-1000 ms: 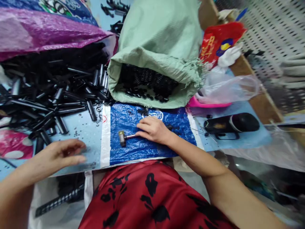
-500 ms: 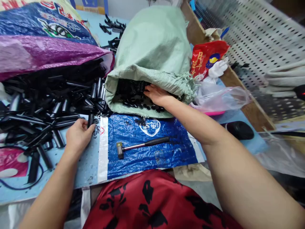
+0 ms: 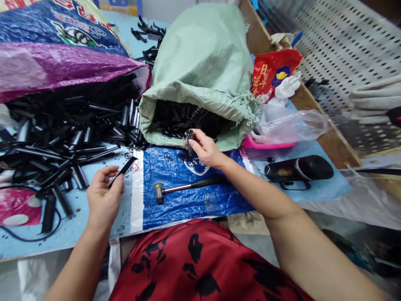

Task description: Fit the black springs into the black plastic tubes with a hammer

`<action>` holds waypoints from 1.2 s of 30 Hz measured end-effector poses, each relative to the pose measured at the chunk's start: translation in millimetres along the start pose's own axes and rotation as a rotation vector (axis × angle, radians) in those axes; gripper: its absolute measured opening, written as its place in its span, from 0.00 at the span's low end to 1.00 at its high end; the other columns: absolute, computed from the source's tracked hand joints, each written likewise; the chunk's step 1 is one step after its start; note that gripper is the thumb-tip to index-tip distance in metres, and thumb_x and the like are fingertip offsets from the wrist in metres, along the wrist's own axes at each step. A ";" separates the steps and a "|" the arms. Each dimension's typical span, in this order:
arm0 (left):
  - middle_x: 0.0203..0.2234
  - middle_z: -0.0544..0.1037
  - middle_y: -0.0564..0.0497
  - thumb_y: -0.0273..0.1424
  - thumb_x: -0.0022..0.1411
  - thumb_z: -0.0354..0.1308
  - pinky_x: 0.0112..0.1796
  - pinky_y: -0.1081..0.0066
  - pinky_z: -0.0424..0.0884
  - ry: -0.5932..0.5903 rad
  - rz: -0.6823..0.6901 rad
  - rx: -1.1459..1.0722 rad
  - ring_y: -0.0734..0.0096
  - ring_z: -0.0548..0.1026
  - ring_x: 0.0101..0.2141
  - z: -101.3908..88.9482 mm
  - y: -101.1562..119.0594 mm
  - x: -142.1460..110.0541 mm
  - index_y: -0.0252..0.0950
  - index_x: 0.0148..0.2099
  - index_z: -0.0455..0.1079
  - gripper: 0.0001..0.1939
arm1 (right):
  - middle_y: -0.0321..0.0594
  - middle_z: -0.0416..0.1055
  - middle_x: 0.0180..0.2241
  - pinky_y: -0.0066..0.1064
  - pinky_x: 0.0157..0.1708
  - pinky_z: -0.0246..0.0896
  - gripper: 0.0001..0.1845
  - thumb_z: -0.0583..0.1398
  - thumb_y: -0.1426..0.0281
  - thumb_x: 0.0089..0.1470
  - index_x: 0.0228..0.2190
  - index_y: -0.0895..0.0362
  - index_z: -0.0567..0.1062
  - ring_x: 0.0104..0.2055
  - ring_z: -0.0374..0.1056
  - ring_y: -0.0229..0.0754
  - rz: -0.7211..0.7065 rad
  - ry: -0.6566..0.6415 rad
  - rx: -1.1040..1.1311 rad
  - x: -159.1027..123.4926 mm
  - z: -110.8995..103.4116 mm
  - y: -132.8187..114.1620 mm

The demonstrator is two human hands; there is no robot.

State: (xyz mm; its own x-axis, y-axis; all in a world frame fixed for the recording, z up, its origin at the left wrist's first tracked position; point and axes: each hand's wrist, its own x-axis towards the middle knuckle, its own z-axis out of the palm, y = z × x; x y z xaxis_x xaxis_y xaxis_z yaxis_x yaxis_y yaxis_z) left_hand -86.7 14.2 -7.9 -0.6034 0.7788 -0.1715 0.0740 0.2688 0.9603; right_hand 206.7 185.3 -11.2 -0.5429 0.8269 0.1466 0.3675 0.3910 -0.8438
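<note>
The left hand [image 3: 106,190] pinches a narrow black tube piece [image 3: 128,165] by its lower end, above the table [image 3: 73,228] just left of the sheet's white border; the right hand [image 3: 205,147] grips a ridged black cylinder [image 3: 189,143] upright between thumb and fingers, in front of the mouth of the green woven sack [image 3: 206,46]. Both pieces look light and stiff, probably plastic. The glossy tube may slip, so its flat sides near one end seem the surest hold; the cylinder's ridges should give good purchase around its middle. Room between the hands lies over the blue woven sheet [image 3: 178,213], bounded by the sack's lip at the back, the small mallet [image 3: 159,193] lying across the middle, the heaped black tubes [image 3: 62,154] toward the left edge and the table's near edge at the red garment [image 3: 175,259].
</note>
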 end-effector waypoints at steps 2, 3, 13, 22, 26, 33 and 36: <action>0.27 0.73 0.56 0.36 0.52 0.69 0.29 0.72 0.67 0.021 0.058 0.082 0.73 0.70 0.26 1.7 1.7 -5.6 0.39 0.42 0.75 0.15 | 0.41 0.73 0.39 0.31 0.43 0.70 0.32 0.50 0.44 0.67 0.54 0.57 0.66 0.38 0.71 0.35 0.247 -0.012 0.516 -20.9 25.9 -16.6; 0.28 0.74 0.55 0.35 0.52 0.69 0.32 0.72 0.69 0.005 0.058 0.074 0.72 0.71 0.28 3.9 3.6 -7.6 0.39 0.41 0.75 0.14 | 0.39 0.72 0.37 0.29 0.39 0.70 0.33 0.50 0.41 0.66 0.52 0.57 0.67 0.34 0.69 0.34 0.371 -0.025 0.719 -27.9 38.2 -24.9; 0.25 0.76 0.56 0.31 0.53 0.68 0.40 0.63 0.79 -0.415 -0.246 -0.591 0.64 0.82 0.34 37.8 25.6 -37.6 0.41 0.38 0.67 0.13 | 0.26 0.60 0.22 0.21 0.18 0.46 0.38 0.62 0.36 0.55 0.48 0.56 0.71 0.17 0.51 0.26 0.603 0.028 1.151 -52.9 90.5 -64.5; 0.32 0.80 0.53 0.41 0.52 0.75 0.23 0.74 0.66 -0.377 0.031 -0.135 0.76 0.70 0.24 78.8 12.9 -54.4 0.39 0.44 0.75 0.21 | 0.45 0.76 0.46 0.32 0.43 0.76 0.36 0.55 0.38 0.61 0.49 0.56 0.72 0.47 0.74 0.41 0.508 0.140 1.026 -55.2 105.2 -78.7; 0.29 0.78 0.53 0.42 0.53 0.74 0.29 0.72 0.72 -0.374 -0.030 -0.174 0.73 0.72 0.28 74.5 13.9 -55.7 0.37 0.39 0.78 0.17 | 0.52 0.56 0.70 0.41 0.64 0.71 0.53 0.62 0.34 0.54 0.67 0.56 0.63 0.72 0.59 0.50 0.150 0.033 0.578 -65.6 88.5 -68.4; 0.21 0.72 0.55 0.52 0.62 0.67 0.25 0.72 0.65 -0.415 -0.066 -0.149 0.75 0.65 0.22 60.4 15.1 -62.3 0.38 0.36 0.75 0.21 | 0.59 0.55 0.70 0.47 0.74 0.59 0.58 0.67 0.47 0.57 0.74 0.57 0.47 0.75 0.54 0.51 -0.529 -0.008 -0.157 -75.9 64.7 -46.6; 0.17 0.65 0.55 0.54 0.73 0.51 0.25 0.71 0.61 -0.398 -0.032 -0.118 0.75 0.62 0.21 63.1 16.1 -65.2 0.37 0.30 0.68 0.29 | 0.60 0.58 0.67 0.45 0.72 0.63 0.58 0.67 0.47 0.57 0.74 0.60 0.49 0.73 0.57 0.52 -0.563 0.096 -0.205 -77.6 67.3 -52.4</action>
State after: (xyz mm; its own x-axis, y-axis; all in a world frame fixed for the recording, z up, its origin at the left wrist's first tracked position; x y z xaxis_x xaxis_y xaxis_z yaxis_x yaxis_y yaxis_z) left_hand 3.9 3.5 4.8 -0.2484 0.9356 -0.2511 -0.0456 0.2476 0.9678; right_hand 178.7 73.5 -13.1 -0.6294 0.4992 0.5955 0.1869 0.8411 -0.5076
